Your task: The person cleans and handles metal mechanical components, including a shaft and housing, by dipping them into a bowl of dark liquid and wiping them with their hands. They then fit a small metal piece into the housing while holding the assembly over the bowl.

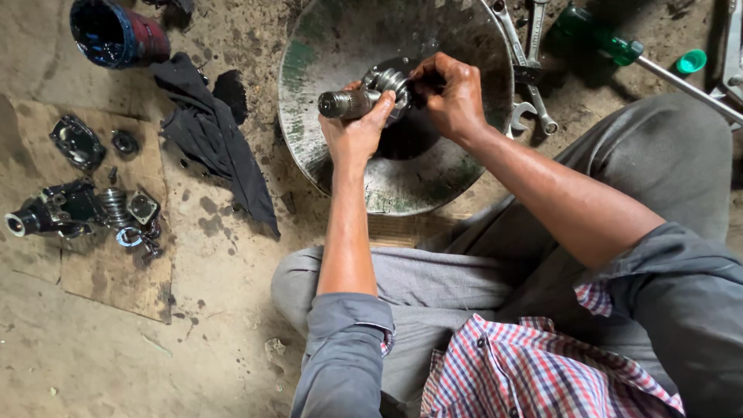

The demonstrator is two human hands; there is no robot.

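Sitting on the dirt floor [217, 340], you have a wide, worn metal basin [325, 54] just ahead of your knees, its inside scuffed green and grey with a dark patch at the bottom. To its left a black rag [213, 139] lies crumpled on the floor, and further left a flat piece of cardboard [116, 286] carries a cluster of dark engine parts [77, 209] along its left edge, with a coil spring among them. Near the cardboard's far corner stands a dark can [116, 32] with a wet, glossy inside. By the basin's right rim lie several steel spanners [526, 70], and beyond them a green-handled screwdriver [600, 39] and a small green cap [691, 60].

Over the basin's middle you hold a metal shaft assembly [364, 97], a stubby cylinder with a ringed, gear-like end. Your left hand [352, 131] wraps it from below, fingers curled around the cylinder and thumb pressed against its side. Your right hand [453, 97] closes on the ringed end, fingertips bunched and pinching that end; the exact part under them is hidden.
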